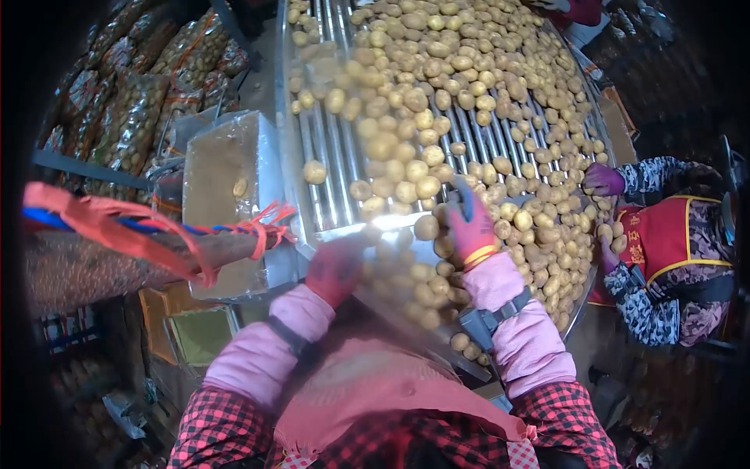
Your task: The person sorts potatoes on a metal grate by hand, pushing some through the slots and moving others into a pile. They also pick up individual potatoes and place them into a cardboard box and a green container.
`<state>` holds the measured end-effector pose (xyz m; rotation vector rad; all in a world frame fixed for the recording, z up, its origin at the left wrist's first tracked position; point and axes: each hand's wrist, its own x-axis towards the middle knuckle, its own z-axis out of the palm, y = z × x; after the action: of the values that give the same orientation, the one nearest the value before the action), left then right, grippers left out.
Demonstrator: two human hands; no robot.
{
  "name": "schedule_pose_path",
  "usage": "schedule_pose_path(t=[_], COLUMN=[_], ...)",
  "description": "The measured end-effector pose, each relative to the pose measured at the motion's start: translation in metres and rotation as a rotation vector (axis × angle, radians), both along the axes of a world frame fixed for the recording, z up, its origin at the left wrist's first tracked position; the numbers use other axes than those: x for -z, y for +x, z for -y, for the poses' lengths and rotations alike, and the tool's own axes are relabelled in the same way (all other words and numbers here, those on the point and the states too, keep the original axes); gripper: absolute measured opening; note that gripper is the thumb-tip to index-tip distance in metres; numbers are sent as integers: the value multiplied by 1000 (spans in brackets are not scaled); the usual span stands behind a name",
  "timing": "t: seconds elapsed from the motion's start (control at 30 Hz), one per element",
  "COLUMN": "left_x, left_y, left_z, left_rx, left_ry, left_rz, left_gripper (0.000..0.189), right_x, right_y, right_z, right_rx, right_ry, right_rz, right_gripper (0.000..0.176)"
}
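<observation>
My left hand (337, 270), in a reddish glove, is at the left part of the metal lip (391, 222) below the rollers; its fingers are smeared by motion. Just right of it, several blurred potatoes lie on the lip. My right hand (471, 222), in a pink glove with blue-grey fingertips, reaches in among the potatoes. Its fingers point up toward the rollers and are apart, with the thumb side close to a potato (426, 227). Many loose potatoes (484, 47) cover the metal roller table (319, 148), thickest at the far and right sides.
Across the right edge, a person in a red apron (652, 238) handles potatoes with purple gloves (603, 180). A carton in plastic (223, 176) stands left, behind a post (141, 254) tied with red strips. Filled potato sacks (129, 117) are stacked back left.
</observation>
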<state>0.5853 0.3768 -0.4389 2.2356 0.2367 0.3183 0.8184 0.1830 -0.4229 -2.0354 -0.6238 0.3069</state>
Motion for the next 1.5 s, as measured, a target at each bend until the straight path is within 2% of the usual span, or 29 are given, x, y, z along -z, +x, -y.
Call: schedule_pose_path(t=[0.03,0.07,0.13,0.2,0.27,0.3,0.33,0.4,0.43,0.47,0.53,0.6,0.63,0.67,0.77,0.8,0.83,0.93,0.97,1.07,1.1,1.13,1.23,1.27,1.33,1.37,1.4,1.47,1.5], left_x=[0,-3,-14,-25,-31,-22,-13,-7,14,8,4,20,13,10,-4,-13,-10,-24,-43,-28,-19,-8,24,31,34,27,65,78,90], left_y=[-11,-9,-11,-29,-56,-67,-77,-105,-120,-126,-146,-170,-171,-174,-169,-175,-183,-196,-199,-251,-268,-290,-364,-386,-422,-432,-466,-481,-494], left_z=[13,17,23,9,1,0,-1,-2,-1,-9,-19,-27,-24,-22,-14,-11,-16,-22,-23,-47,-49,-53,-71,-76,-85,-89,-101,-107,-113], left_rx=[-73,-137,-252,88,-198,-233,-275,-330,-445,-374,-187,8,9,10,-6,-85,-41,-101,-311,-162,-261,-263,-342,-421,-828,-1008,-853,-1201,-1297], left_ry=[-146,-749,-1966,-1345,-2325,-2084,-1841,-2164,-2094,-2074,-1913,-1593,-2048,-2502,-1828,-1670,-1750,-1867,-1936,-1988,-2063,-2071,-2064,-2039,-1735,-1671,-1671,-1647,-1628], left_rz=[-11,-58,-135,125,-111,-137,-185,-124,-159,-200,-259,-255,-132,5,4,-16,-31,50,52,113,181,252,428,472,431,400,462,590,658], left_gripper=[36,37,41,44,43,44,45,47,49,49,50,50,50,49,48,48,49,50,53,55,53,53,51,50,50,47,44,40,40], right_x=[13,9,17,18,15,6,-10,9,13,14,10,-35,-34,-21,-9,-17,-6,-77,-93,-52,-38,-30,-41,-53,-83,-81,-79,-134,-118], right_y=[-14,-41,-93,-115,-96,-81,-79,-61,-55,-53,-55,-54,-42,-31,-23,-42,-64,-147,-178,-228,-247,-269,-314,-321,-333,-343,-353,-360,-354], right_z=[-17,-30,-54,-73,-96,-115,-130,-154,-164,-169,-131,-91,-65,-40,-3,-4,-9,-34,-48,-53,-58,-63,-114,-143,-209,-224,-238,-238,-225], right_rx=[-15,-142,-444,-581,-578,-452,-359,-425,-447,-470,-336,-33,30,41,99,-48,-128,-311,-197,-443,-589,-726,-1208,-1224,-1040,-859,-644,-476,-784], right_ry=[-83,93,53,35,-18,14,-305,-575,-701,-829,-152,59,358,438,792,816,527,521,465,419,375,294,167,189,252,334,445,572,489], right_rz=[-183,-269,-32,95,106,305,346,375,331,287,-59,-349,-738,-712,-803,-834,-509,-1122,-1255,-1669,-1765,-1737,-1015,-869,-820,-1098,-1348,-1479,-1026], right_gripper=[49,49,50,50,50,49,46,45,46,48,48,43,41,37,27,27,28,39,52,49,50,46,34,30,33,35,38,40,39])
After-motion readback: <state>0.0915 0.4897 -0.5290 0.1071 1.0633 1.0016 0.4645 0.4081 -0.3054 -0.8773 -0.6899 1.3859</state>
